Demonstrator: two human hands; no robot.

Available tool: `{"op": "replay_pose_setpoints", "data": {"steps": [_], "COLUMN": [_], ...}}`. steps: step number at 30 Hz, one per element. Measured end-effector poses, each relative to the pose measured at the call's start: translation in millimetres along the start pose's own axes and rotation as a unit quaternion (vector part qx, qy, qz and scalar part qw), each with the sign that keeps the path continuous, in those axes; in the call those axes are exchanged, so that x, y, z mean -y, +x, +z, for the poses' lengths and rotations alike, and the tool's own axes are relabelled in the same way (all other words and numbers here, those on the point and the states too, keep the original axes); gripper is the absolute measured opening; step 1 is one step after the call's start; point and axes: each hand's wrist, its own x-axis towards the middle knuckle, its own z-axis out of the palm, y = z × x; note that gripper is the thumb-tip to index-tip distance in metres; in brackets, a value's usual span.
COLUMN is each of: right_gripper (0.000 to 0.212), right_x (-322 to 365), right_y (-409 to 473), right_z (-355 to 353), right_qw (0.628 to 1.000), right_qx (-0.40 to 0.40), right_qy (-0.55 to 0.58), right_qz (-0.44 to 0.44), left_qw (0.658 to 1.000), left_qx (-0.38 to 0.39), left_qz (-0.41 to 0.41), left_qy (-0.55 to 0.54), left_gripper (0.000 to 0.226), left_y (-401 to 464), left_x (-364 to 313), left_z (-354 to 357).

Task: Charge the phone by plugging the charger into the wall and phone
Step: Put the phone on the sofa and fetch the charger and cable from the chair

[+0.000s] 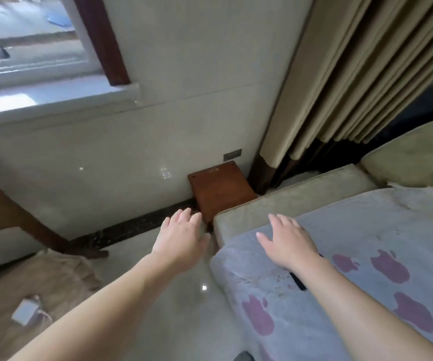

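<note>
Nearest the camera, low and to the left of both forearms, a small white block that looks like the charger (pixel 25 312) lies on a beige cloth (pixel 28 282) on the floor, with what may be its cable beside it; the blur there makes this a fair guess only. It sits well behind and to the left of the left hand (pixel 181 239), which hangs over the glossy floor with fingers spread and holding nothing. So that hand is the nearer one, and it would have to draw back and down-left to reach the block.

Under the right forearm a dark slim object, likely the phone (pixel 297 280), lies on the patterned blanket (pixel 366 256), its long axis running toward the camera and to the right. The right hand (pixel 288 243) rests flat and empty on the blanket just beyond it.

Farther on, ahead of both hands, a wooden stool (pixel 220 194) stands against the wall, and just above it sits the wall socket (pixel 232 154), well apart from either palm.
</note>
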Motion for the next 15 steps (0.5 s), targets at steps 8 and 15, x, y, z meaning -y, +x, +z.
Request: {"op": "replay_pose_setpoints", "data": {"steps": [8,15], "right_gripper": [0.06,0.057], "right_x": [183,317], "right_y": [-35,-68], "right_z": [51,100], "right_qw": [0.994,0.983], "right_qx": [0.008,0.042], "right_qy": [-0.065,-0.109], "right_qz": [-0.082,-0.141], "left_qw": [0.997,0.981], "left_qx": [0.001,-0.005], "left_qz": [-0.075,-0.179], "left_qy": [-0.015,-0.078], "left_gripper": [0.047,0.051], "left_y": [-101,-198], "left_x": [159,286], "left_z": [9,15]}}
